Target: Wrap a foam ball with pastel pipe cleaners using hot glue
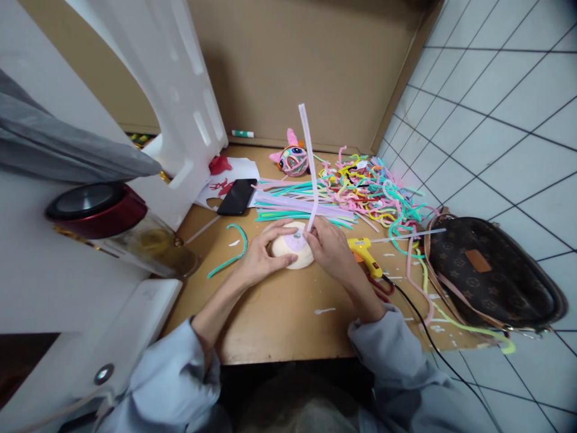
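Observation:
A cream-coloured round form (301,260) with a lilac patch coiled on its top sits low over the wooden table. Wrapped around its left side is my left hand (269,251), with the thumb along the front. My right hand (331,248) pinches the lower end of a lilac pipe cleaner (309,153) against the form's right side. From there the pipe cleaner stands upright, bent partway. To the left lies a curved teal pipe cleaner (238,255). A yellow glue gun (367,255) rests just right of my right hand.
Straight pipe cleaners (288,201) and a tangled heap (374,186) lie behind my hands. A pink decorated ball (294,161), a black phone (237,197), a glass bottle (153,240) and a brown handbag (491,270) surround the work area. The glue gun's black cord (424,328) trails off the table's right side.

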`<action>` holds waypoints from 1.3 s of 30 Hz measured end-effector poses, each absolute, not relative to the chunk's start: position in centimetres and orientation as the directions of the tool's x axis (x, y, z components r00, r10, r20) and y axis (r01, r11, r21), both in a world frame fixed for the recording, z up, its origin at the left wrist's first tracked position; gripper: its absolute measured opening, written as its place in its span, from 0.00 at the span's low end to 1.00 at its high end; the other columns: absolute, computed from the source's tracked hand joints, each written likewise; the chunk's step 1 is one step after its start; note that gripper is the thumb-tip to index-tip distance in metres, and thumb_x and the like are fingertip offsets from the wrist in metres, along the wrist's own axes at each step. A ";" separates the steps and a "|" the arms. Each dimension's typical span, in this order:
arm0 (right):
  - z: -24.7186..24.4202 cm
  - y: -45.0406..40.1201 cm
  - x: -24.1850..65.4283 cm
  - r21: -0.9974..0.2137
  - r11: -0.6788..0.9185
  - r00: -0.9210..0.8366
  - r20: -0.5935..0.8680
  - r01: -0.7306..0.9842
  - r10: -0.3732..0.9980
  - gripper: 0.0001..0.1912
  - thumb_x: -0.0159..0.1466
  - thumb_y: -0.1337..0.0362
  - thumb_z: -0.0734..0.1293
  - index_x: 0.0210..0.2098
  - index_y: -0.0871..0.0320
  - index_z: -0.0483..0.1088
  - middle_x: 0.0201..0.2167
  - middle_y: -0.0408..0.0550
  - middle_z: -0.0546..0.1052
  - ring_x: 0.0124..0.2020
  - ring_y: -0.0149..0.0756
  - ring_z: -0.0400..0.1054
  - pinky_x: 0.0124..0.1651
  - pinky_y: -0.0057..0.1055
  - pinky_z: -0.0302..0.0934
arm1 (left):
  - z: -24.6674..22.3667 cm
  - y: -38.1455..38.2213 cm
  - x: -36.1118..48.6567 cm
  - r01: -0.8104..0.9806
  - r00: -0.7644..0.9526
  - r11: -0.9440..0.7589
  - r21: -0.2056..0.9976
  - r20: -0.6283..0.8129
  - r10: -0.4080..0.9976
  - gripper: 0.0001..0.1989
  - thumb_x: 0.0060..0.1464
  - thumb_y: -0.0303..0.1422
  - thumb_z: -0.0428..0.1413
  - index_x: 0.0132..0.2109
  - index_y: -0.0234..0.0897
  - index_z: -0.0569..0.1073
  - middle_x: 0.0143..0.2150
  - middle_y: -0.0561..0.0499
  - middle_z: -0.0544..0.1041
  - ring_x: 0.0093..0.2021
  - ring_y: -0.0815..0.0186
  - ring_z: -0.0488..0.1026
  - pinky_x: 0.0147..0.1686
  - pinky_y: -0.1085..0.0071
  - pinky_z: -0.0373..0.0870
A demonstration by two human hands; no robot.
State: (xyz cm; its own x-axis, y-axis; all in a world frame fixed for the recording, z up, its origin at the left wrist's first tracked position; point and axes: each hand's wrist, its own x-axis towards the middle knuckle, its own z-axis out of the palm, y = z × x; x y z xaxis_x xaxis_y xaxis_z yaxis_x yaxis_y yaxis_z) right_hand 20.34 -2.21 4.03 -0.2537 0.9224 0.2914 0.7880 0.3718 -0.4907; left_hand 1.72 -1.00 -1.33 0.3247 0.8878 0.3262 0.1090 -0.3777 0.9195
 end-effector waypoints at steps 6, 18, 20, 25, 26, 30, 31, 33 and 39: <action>4.2 -2.5 20.0 -0.450 0.356 -0.256 0.269 0.819 0.928 0.08 0.67 0.65 0.57 0.37 0.57 0.67 0.35 0.51 0.74 0.37 0.41 0.65 0.40 0.34 0.57 | -1.5 -1.0 1.8 0.105 0.313 -0.369 0.923 0.322 0.894 0.27 0.44 0.38 0.68 0.53 0.41 0.77 0.65 0.40 0.68 0.67 0.49 0.62 0.66 0.49 0.56; 3.9 -2.7 19.9 -0.424 0.389 -0.272 0.312 0.818 0.910 0.08 0.67 0.66 0.57 0.36 0.57 0.67 0.34 0.50 0.73 0.36 0.41 0.65 0.38 0.33 0.56 | -0.4 -1.4 2.0 0.111 0.284 -0.348 0.931 0.306 0.909 0.19 0.58 0.46 0.57 0.50 0.42 0.79 0.62 0.43 0.72 0.64 0.53 0.66 0.65 0.53 0.59; 4.1 -2.8 19.9 -0.422 0.388 -0.272 0.309 0.820 0.911 0.08 0.67 0.66 0.57 0.36 0.57 0.67 0.34 0.51 0.74 0.36 0.41 0.65 0.38 0.32 0.55 | -0.5 -1.4 2.1 0.101 0.258 -0.348 0.932 0.313 0.914 0.19 0.57 0.47 0.58 0.49 0.41 0.80 0.61 0.43 0.73 0.64 0.53 0.67 0.65 0.53 0.60; 4.2 -2.9 19.6 -0.414 0.375 -0.274 0.284 0.830 0.919 0.07 0.67 0.68 0.58 0.37 0.58 0.67 0.37 0.53 0.75 0.39 0.42 0.66 0.40 0.33 0.56 | -0.8 -1.2 2.2 0.073 0.213 -0.326 0.943 0.305 0.928 0.18 0.54 0.46 0.61 0.47 0.40 0.81 0.60 0.42 0.74 0.62 0.52 0.68 0.64 0.52 0.60; 4.2 -2.9 19.6 -0.412 0.379 -0.279 0.283 0.829 0.918 0.08 0.67 0.68 0.58 0.37 0.58 0.67 0.37 0.53 0.75 0.39 0.42 0.66 0.40 0.33 0.56 | -0.8 -1.2 2.2 0.068 0.211 -0.319 0.945 0.299 0.931 0.18 0.54 0.46 0.61 0.46 0.40 0.81 0.60 0.42 0.74 0.62 0.52 0.69 0.64 0.52 0.61; 4.2 -3.0 19.6 -0.411 0.376 -0.282 0.273 0.831 0.920 0.08 0.67 0.67 0.58 0.37 0.59 0.68 0.37 0.53 0.75 0.40 0.42 0.66 0.41 0.33 0.56 | -0.6 -1.2 2.3 0.057 0.207 -0.297 0.953 0.280 0.938 0.18 0.53 0.46 0.62 0.46 0.41 0.81 0.60 0.43 0.75 0.62 0.51 0.68 0.64 0.52 0.60; 4.2 -3.0 19.6 -0.410 0.370 -0.278 0.267 0.833 0.923 0.08 0.67 0.68 0.58 0.37 0.59 0.68 0.37 0.54 0.75 0.40 0.43 0.66 0.41 0.34 0.56 | -0.6 -1.2 2.3 0.057 0.206 -0.295 0.954 0.278 0.938 0.18 0.53 0.46 0.62 0.46 0.41 0.81 0.60 0.43 0.75 0.63 0.51 0.68 0.65 0.52 0.60; 4.3 -3.0 19.7 -0.410 0.366 -0.277 0.261 0.835 0.925 0.07 0.67 0.68 0.58 0.37 0.59 0.68 0.37 0.54 0.75 0.39 0.43 0.66 0.41 0.34 0.56 | -0.6 -1.2 2.3 0.054 0.206 -0.296 0.954 0.279 0.938 0.19 0.53 0.47 0.61 0.46 0.41 0.81 0.60 0.43 0.75 0.63 0.52 0.67 0.65 0.52 0.60; 4.1 -3.0 19.7 -0.419 0.394 -0.288 0.295 0.818 0.911 0.07 0.67 0.68 0.57 0.36 0.58 0.67 0.36 0.52 0.74 0.38 0.42 0.66 0.40 0.34 0.56 | -0.8 -1.1 2.5 0.016 0.180 -0.293 0.956 0.285 0.941 0.19 0.52 0.47 0.62 0.45 0.40 0.82 0.58 0.41 0.76 0.62 0.52 0.68 0.64 0.53 0.61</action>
State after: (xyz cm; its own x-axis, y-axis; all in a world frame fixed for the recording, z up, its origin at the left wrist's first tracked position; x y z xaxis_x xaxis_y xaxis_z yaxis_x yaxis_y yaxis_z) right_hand 19.71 -2.98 4.15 -0.2880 0.9110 0.2950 0.8182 0.3942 -0.4185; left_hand 2.46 -1.12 -0.80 0.1799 0.9415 0.2851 0.0156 -0.2925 0.9561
